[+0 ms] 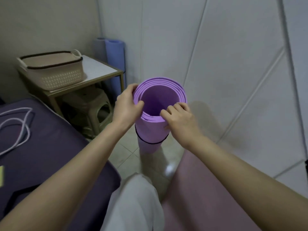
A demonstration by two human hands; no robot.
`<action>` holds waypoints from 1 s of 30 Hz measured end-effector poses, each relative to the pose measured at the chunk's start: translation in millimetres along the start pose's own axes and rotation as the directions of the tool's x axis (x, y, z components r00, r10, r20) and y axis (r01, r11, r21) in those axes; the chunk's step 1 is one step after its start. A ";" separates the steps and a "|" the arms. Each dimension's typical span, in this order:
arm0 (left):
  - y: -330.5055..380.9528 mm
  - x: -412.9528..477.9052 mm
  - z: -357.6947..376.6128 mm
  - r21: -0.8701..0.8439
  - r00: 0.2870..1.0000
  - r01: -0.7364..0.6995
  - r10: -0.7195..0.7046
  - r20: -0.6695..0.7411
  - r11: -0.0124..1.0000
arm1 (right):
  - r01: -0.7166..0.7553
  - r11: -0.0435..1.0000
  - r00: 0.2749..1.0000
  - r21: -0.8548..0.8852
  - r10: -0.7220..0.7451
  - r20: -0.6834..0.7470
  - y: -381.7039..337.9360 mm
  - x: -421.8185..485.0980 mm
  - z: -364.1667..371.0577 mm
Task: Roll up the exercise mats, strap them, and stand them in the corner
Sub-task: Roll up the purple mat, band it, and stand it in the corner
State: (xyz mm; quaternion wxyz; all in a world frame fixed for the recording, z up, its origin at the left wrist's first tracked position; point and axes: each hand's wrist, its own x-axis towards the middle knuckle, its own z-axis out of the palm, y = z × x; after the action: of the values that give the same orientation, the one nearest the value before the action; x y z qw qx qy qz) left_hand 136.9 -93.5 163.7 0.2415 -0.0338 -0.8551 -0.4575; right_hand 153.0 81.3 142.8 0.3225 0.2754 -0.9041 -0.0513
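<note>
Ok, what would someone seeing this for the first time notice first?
A rolled purple mat is held upright at centre, the left hand gripping its rim's left side, the right hand its near edge. A black strap rings it lower down. Behind, a blue mat stands in the corner beside a table carrying a beige basket.

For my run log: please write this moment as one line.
purple mat: rolled, strapped, upright | left grip: pinches its rim | right grip: holds its rim | blue mat: stands in corner
</note>
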 end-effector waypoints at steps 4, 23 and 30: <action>-15.7 -4.6 -20.2 0.058 1.000 0.006 -0.006 0.003 0.998 | -0.017 1.000 0.999 0.020 0.017 -0.032 -28.7 6.1 20.4; -93.2 0.9 -57.1 0.209 0.940 0.271 -0.305 0.151 0.940 | -0.139 0.919 0.870 0.370 -0.065 0.489 -73.4 68.2 39.9; -94.8 26.5 -38.8 0.137 0.946 0.277 -0.295 0.135 0.951 | 0.039 0.965 0.860 0.260 -0.165 0.483 -42.7 86.4 57.2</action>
State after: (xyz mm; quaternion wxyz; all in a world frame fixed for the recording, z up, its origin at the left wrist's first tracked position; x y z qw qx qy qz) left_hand 102.0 -183.7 120.9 0.1072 0.0698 -0.8921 -0.4333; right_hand 82.5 -5.5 134.2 0.0376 0.3377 -0.9401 -0.0278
